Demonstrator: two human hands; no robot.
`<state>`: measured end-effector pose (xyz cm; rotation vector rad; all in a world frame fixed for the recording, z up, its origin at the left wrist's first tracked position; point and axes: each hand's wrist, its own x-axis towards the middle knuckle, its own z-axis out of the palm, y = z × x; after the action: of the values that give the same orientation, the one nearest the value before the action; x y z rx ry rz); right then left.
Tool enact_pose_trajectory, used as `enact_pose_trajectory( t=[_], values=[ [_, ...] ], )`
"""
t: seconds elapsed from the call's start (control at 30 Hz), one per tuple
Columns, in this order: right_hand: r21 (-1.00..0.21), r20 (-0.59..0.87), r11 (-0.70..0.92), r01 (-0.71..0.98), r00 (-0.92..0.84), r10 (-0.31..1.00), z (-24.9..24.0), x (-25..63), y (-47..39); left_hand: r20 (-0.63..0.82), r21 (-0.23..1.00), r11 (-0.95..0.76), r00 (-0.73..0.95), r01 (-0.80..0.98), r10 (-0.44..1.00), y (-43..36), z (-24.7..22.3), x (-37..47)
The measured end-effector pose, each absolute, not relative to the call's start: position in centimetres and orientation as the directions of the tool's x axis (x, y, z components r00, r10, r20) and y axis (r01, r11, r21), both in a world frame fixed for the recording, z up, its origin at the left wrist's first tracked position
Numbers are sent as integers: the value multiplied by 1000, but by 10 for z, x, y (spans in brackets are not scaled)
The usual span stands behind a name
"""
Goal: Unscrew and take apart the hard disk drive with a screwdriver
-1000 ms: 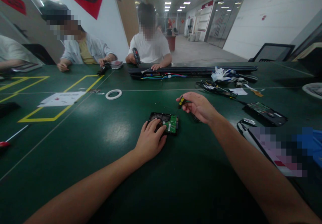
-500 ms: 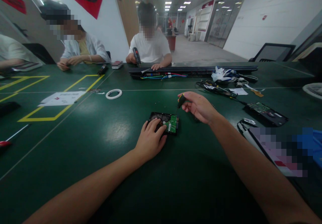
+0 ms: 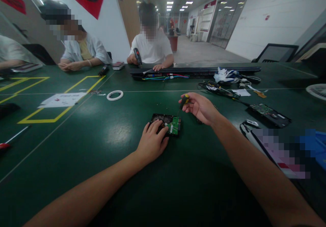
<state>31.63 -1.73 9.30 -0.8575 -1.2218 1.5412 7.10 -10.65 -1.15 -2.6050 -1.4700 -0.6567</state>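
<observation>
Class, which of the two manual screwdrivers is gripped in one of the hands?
The yellow-and-black screwdriver, held in the right hand; the red-handled screwdriver lies on the table at the picture's left, untouched.

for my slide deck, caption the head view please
Left hand on a hard drive, right hand holding a screwdriver.

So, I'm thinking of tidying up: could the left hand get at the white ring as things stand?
Probably yes: only green tabletop shows between the left hand and the white ring. It would have to leave the hard drive it rests on, though, and stretch forward.
</observation>
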Motion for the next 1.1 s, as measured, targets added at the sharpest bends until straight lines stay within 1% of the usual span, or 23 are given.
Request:
enact_pose_trajectory(
  t=[0.33,0.67,0.8,0.97,1.1],
  values=[
    [-981,38,-17,-192,-282,959,92,319,-18,411,121,-543,456,831,790,-106,-12,70],
    [-983,52,1,-186,-269,962,94,317,-20,412,142,-541,447,829,794,-105,-15,70],
    [-978,56,-3,-209,-275,960,94,316,-22,408,131,-538,449,833,795,-106,-13,71],
    [-985,70,23,-172,-271,960,95,317,-22,414,136,-541,448,830,792,-106,-12,71],
    [-981,82,32,-190,-261,962,95,317,-20,407,127,-541,454,832,793,-106,-13,71]
  ],
)
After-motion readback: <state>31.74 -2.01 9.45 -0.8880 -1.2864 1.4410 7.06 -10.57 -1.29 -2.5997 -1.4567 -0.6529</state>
